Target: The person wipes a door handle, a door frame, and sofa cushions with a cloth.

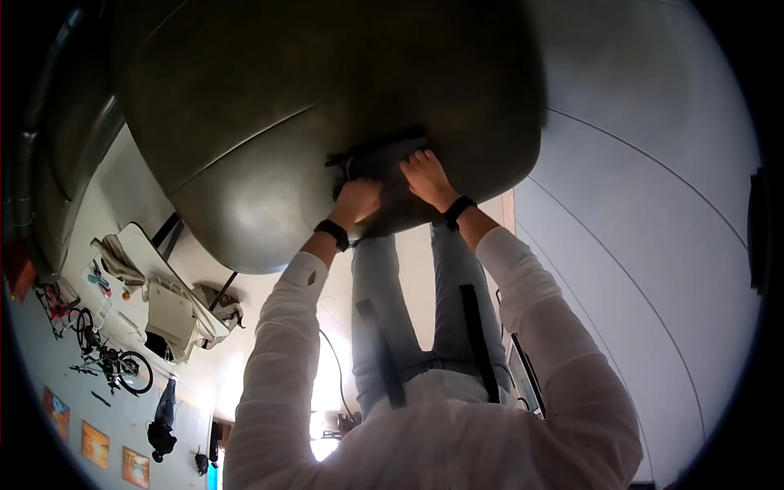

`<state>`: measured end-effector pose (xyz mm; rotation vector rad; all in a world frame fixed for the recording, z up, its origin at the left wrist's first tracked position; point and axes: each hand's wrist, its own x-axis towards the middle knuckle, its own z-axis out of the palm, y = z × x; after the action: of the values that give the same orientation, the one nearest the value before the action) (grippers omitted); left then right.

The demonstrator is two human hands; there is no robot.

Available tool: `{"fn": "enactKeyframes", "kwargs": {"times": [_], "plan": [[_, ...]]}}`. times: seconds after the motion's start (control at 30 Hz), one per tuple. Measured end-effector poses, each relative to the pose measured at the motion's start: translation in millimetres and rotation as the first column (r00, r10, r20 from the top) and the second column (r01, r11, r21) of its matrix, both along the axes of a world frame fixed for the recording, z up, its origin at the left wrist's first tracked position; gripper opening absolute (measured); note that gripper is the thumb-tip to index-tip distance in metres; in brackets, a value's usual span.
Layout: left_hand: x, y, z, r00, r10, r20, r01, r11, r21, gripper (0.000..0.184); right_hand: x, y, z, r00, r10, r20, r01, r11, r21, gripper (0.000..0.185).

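While both hands are over the near part of the dark tabletop (253, 204), a dark pouch (385, 163) lies between them, its far edge beyond the left hand (358, 201). Left hand: fingers curled, at pouch's near left side; can't tell if clamped on it. Right hand (426, 175): fingers bent, close together, at pouch's right end; can't tell if it grips or only rests. Black wristbands (459, 211) on both wrists.

Bicycle (104, 359); three paintings (95, 445) on wall (114, 425); standing person (162, 425); white table (143, 247).
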<state>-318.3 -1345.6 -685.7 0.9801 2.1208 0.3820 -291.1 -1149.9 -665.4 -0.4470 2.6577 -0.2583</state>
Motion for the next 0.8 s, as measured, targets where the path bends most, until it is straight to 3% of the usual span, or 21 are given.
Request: {"fn": "enactKeyframes", "kwargs": {"times": [0.03, 0.13, 0.27, 0.33, 0.43, 0.5, 0.53, 0.63, 0.73, 0.77, 0.8], "plan": [[-5.7, -1.4, 1.2, 0.996, 0.017, 0.085, -0.019, 1.0, 0.024, 0.017, -2.7, 1.2, -2.9, 1.0, 0.015, -0.014, -0.015, 1.0, 0.009, 0.019], [-27.9, 6.1, 9.9, 0.975, 0.197, 0.107, -0.205, 0.976, 0.075, 0.02, -23.1, 9.0, -6.8, 0.995, 0.061, -0.077, -0.059, 0.998, 0.029, 0.015], [-86.2, 35.5, 30.9, 0.948, 0.317, 0.01, -0.317, 0.946, 0.063, 0.02, -69.4, 31.9, 1.9, 0.957, 0.113, -0.269, -0.098, 0.993, 0.07, 0.013], [-115.2, 44.2, 31.3, 0.906, 0.422, -0.036, -0.415, 0.901, 0.125, 0.021, -98.2, 43.5, 7.1, 0.931, 0.043, -0.363, -0.015, 0.997, 0.078, 0.017], [-149.0, 56.7, 38.5, 0.865, 0.491, -0.1, -0.471, 0.865, 0.176, 0.024, -122.4, 50.3, 17.6, 0.944, -0.01, -0.329, -0.003, 0.999, -0.038, 0.011], [-154.8, 66.4, 54.3, 0.908, 0.418, -0.021, -0.417, 0.908, 0.042, 0.025, -125.1, 52.7, 27.0, 0.971, 0.017, -0.238, -0.069, 0.975, -0.211, 0.018], [-153.8, 69.6, 60.2, 0.923, 0.385, 0.02, -0.385, 0.923, -0.023, 0.026, -118.4, 51.1, 31.3, 0.987, 0.005, -0.158, -0.042, 0.971, -0.236, 0.033], [-122.4, 73.9, 53.5, 0.945, 0.317, 0.08, -0.303, 0.942, -0.146, 0.028, -92.9, 47.6, 28.7, 0.97, -0.08, -0.229, 0.024, 0.971, -0.238, 0.048], [-80.3, 70.0, 50.2, 0.98, 0.195, 0.044, -0.184, 0.967, -0.175, 0.03, -83.9, 40.3, 20.4, 0.983, -0.009, -0.183, -0.005, 0.997, -0.076, 0.05], [-69.7, 66.6, 48.8, 0.979, 0.196, 0.058, -0.181, 0.964, -0.195, 0.03, -79.7, 35.5, 16.2, 0.936, 0.013, -0.352, -0.033, 0.998, -0.052, 0.039], [-60.7, 64.8, 48.0, 0.977, 0.198, 0.075, -0.179, 0.961, -0.213, 0.03, -76.5, 32.1, 14.4, 0.936, 0.032, -0.352, -0.05, 0.998, -0.044, 0.033]]}}
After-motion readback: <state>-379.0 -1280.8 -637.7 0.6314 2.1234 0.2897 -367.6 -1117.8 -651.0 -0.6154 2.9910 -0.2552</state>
